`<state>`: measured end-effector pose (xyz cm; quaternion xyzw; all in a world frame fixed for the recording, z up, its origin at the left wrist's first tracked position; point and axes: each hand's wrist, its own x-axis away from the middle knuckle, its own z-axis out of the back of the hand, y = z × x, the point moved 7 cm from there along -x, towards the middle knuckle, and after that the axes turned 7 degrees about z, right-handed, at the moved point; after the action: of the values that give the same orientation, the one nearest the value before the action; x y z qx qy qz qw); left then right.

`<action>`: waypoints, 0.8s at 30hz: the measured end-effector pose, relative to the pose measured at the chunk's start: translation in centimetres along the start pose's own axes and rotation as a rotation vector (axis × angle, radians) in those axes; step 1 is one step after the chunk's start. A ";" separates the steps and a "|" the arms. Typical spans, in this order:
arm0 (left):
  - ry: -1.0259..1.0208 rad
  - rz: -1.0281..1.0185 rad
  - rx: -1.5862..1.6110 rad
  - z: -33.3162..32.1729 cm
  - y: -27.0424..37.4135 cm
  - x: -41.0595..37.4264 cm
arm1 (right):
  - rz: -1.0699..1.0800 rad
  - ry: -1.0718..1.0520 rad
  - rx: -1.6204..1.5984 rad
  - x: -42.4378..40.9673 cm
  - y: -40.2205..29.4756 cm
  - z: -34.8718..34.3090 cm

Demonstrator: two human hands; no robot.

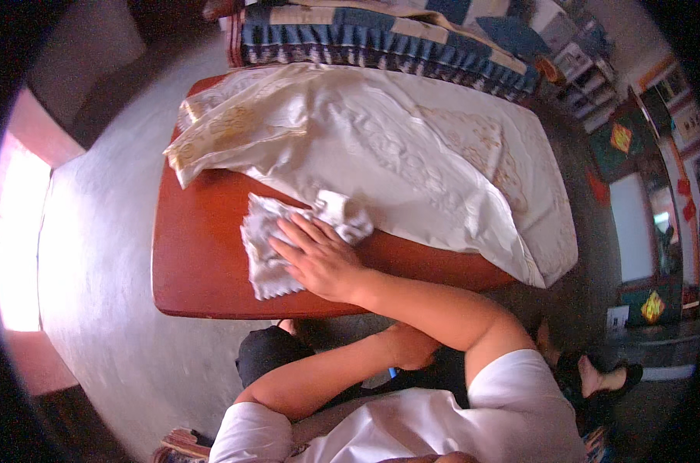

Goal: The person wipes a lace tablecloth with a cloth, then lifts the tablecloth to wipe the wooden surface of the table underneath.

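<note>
My right hand (321,254) lies flat, palm down, on a crumpled white cloth (263,278) with a scalloped edge. Beneath the cloth is the reddish-brown top of a wooden table (199,260), near its front edge. My left hand (413,347) rests low in front of my body, below the table's edge. The right forearm passes above it and its fingers are hidden, so I cannot tell what it holds. A white tablecloth (396,156) with gold-toned embroidered patterns covers the far part of the table, folded back and wrinkled, with its near edge running diagonally.
Behind the table stands a sofa or daybed (373,35) with a blue and cream checked, ruffled cover. Grey floor (106,243) stretches left toward a bright doorway (19,231). Shelves (581,75) and a dark cabinet (622,133) stand at right. A person's foot (599,376) shows lower right.
</note>
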<state>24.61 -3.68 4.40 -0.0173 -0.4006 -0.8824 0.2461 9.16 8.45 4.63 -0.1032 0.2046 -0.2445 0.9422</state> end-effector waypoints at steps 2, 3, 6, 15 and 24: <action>-0.060 -0.018 -0.056 -1.6 -0.2 -0.3 | -0.036 -0.032 0.024 4.6 0.6 2.4; -0.142 -0.029 -0.102 -3.9 -1.0 -1.4 | -0.057 -0.048 0.039 6.9 0.9 3.4; -0.225 -0.085 -0.032 -5.8 -1.5 -1.7 | -0.215 -0.088 0.107 12.7 2.0 6.9; -0.202 -0.117 0.106 -2.2 0.1 -0.1 | -0.532 0.124 0.412 26.9 5.2 14.7; -0.398 -0.155 -0.070 -6.9 3.0 -1.4 | -0.277 0.192 0.172 16.0 0.8 8.3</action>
<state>28.30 -9.73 1.48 -0.1686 -0.4106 -0.8913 0.0927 25.83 1.86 6.52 -0.0257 0.2557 -0.3973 0.8810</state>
